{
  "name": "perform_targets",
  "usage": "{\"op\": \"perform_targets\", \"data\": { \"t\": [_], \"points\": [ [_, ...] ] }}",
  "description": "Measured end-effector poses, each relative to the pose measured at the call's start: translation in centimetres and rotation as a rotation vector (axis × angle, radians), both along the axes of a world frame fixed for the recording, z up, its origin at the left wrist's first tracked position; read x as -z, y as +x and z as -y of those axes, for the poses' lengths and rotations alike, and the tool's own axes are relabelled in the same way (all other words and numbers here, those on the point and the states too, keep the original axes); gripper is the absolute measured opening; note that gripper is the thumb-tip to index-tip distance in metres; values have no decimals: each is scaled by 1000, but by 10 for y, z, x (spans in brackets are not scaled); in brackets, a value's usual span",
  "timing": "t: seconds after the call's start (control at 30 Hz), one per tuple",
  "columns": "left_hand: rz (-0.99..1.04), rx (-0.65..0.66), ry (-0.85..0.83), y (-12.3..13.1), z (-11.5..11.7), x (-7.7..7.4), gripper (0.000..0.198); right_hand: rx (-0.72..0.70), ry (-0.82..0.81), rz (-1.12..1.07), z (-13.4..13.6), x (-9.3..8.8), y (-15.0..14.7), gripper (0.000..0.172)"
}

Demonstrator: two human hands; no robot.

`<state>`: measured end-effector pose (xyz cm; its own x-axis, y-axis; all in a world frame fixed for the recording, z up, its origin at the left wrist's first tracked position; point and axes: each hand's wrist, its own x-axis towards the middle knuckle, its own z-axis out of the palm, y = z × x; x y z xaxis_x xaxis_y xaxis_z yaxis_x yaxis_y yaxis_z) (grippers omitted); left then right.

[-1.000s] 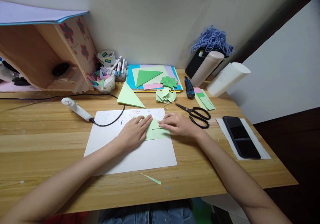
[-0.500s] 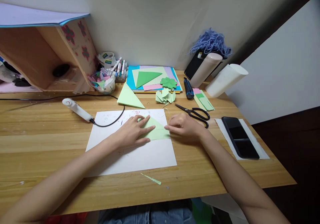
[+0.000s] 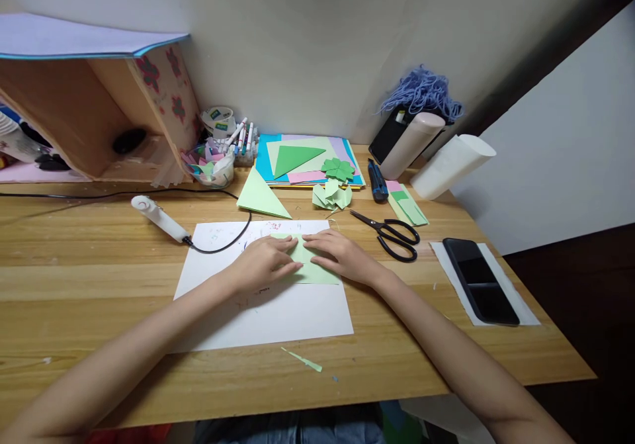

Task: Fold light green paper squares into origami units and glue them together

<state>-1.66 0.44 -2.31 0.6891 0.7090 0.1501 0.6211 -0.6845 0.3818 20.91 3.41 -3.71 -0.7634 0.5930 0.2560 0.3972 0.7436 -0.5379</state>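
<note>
**Both hands flat on a folded green paper**

Squarely at the middle of the desk, a piece of light green paper (image 3: 311,265) lies on a white sheet (image 3: 278,305), near that sheet's far edge. Its long axis runs left to right across the desk, parallel to the near edge; a fold line slants across it, though which way any tip points is hidden under the hands. The left hand (image 3: 262,263) rests on its left part, fingers stretched out and pressed flat, gripping nothing. The right hand (image 3: 340,255) lies on its right part, likewise spread and pressing down, fingertips aimed toward the left hand, almost meeting it.

Black scissors (image 3: 391,234) lie just right of the right hand, handles toward the person. A dark phone (image 3: 480,290) sits face up on a white cloth farther right. A larger green triangle (image 3: 260,196) lies beyond the sheet, its tip pointing away toward the wall. Tape rolls (image 3: 218,120) by the pens carry a green label too small to read.
</note>
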Motion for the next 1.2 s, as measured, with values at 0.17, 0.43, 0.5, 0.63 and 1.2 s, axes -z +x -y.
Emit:
{"op": "perform_targets", "data": {
  "t": [0.17,0.43,0.5,0.63,1.2],
  "points": [
    [107,-539,79,0,-3,13,31,12,-2,34,0,-1,0,29],
    [168,-615,-81,0,-5,18,31,19,19,44,1,-2,0,29],
    [182,-587,-78,1,-4,18,24,21,17,43,1,-3,-1,29],
    [179,-456,-11,6,-1,19,13,17,15,39,1,-3,-1,29],
    [-43,-95,247,7,6,26,42,15,240,169,3,-1,-8,19]
  ]
}}
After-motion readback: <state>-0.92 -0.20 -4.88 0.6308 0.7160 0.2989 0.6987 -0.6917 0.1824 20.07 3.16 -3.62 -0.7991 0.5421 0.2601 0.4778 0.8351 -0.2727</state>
